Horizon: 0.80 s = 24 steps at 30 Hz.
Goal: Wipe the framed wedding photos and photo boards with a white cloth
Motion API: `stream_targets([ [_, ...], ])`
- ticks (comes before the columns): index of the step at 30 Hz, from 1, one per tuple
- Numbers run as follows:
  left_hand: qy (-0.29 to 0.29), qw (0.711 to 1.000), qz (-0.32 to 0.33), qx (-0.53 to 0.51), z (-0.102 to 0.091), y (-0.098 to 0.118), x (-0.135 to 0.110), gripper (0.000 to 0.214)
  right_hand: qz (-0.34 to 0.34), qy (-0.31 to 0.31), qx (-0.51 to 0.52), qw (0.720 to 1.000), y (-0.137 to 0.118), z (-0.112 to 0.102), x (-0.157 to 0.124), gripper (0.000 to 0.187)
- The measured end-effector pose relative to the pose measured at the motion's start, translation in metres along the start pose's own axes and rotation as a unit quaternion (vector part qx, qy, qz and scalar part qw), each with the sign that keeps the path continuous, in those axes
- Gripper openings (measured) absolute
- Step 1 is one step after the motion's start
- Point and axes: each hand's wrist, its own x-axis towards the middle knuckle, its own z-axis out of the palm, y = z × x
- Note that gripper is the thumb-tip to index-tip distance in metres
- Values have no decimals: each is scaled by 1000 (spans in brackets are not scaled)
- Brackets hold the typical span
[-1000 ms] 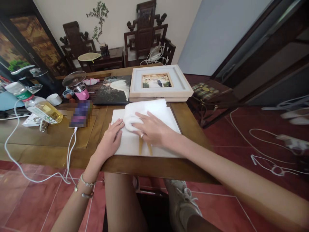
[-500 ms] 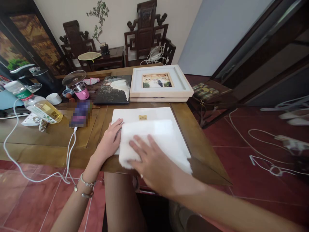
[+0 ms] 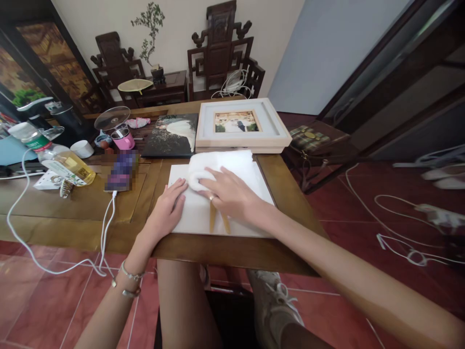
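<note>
A white board [image 3: 192, 215], which looks like the back of a picture frame, lies flat at the table's near edge. Two light-brown legs of a stand [image 3: 212, 219] show on it, their upper part covered. My left hand [image 3: 167, 207] rests open on the board's left edge, fingers stretched out. Bunched over the board's far half is a fluffy white towel [image 3: 220, 159]. My right hand [image 3: 232, 194] is on top of that towel, gripping and pressing it, with a ring on one finger.
Behind the board sit a pale wooden picture frame [image 3: 243, 143] and a dark photo panel [image 3: 170, 135]. To the left are a phone [image 3: 121, 172] on a white cable, an oil-coloured bottle [image 3: 67, 165] and a pink mug [image 3: 123, 139]. Cables [image 3: 403, 247] lie on the red floor.
My right hand has pushed the towel away from me, from the board's near half to its far edge, uncovering the stand's legs. My left hand has stayed put.
</note>
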Motion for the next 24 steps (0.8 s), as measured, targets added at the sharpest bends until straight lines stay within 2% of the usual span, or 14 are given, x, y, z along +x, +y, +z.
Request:
stream_targets([
  [4,64,991,-28,-111,-3,0,1,55,2,14,-18,1000,-13,6,8,40],
  [6,95,984,-34,-144,-3,-1,2,57,-42,7,-7,999,-26,7,0,41],
  [9,129,977,-40,-166,-3,-3,3,58,-152,-43,31,987,-43,3,-21,42],
  [11,135,973,-44,-184,-4,-1,3,58,-208,-75,59,974,-52,-1,-37,41],
  [14,117,977,-51,-170,-6,4,0,59,-239,-99,93,962,-59,-10,-57,35],
  [16,101,986,-42,-130,-6,7,-1,60,-224,-101,96,965,-58,-18,-65,29],
  [19,56,997,-13,-59,-4,8,-2,54,-151,-93,69,982,-46,-29,-66,23],
  [22,11,1000,-3,-12,0,6,0,47,-44,-72,31,996,-24,-36,-53,25],
  [24,1,1000,0,0,2,4,0,43,7,-54,26,998,-9,-36,-37,25],
])
